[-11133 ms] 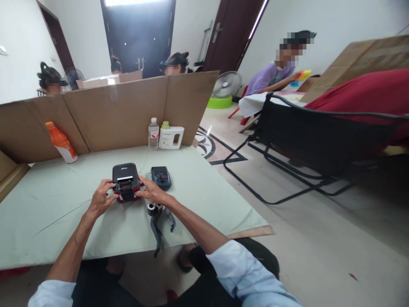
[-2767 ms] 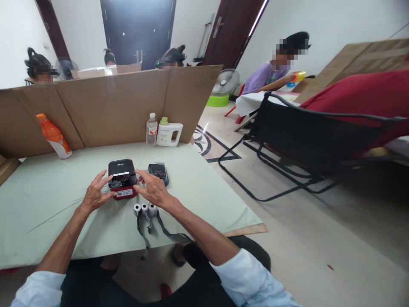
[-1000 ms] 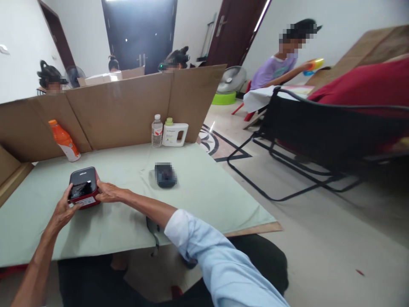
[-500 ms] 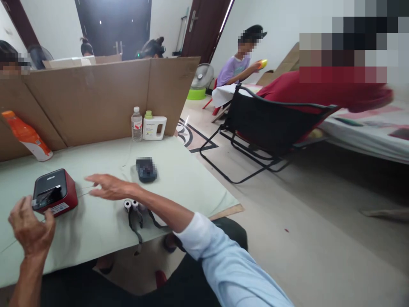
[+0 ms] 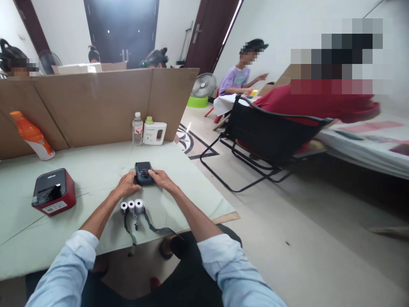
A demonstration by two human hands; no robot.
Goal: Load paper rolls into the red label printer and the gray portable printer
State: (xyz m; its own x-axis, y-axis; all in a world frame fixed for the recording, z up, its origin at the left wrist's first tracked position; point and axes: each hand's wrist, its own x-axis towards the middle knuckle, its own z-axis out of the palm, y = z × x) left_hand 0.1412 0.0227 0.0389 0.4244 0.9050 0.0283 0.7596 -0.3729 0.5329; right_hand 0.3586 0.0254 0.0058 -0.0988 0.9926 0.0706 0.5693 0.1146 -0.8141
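A small dark blue pocket printer (image 5: 144,172) lies on the pale green table (image 5: 96,170). My left hand (image 5: 127,184) touches its left side and my right hand (image 5: 161,179) grips its right side. Three small white paper rolls (image 5: 131,206) sit in a row just in front of my hands, with dark strips trailing off the table edge. A red and black label printer (image 5: 53,197) stands apart at the left, untouched.
An orange bottle (image 5: 31,135) leans on the cardboard screen (image 5: 96,106) at the back left; a water bottle (image 5: 137,128) and a white jug (image 5: 154,131) stand at the back. A black folding chair (image 5: 265,136) is at the right. Other people sit behind the screen and beyond the chair.
Both hands left the red printer, now set down at the left, and moved right onto the small dark blue printer. The view swung right.
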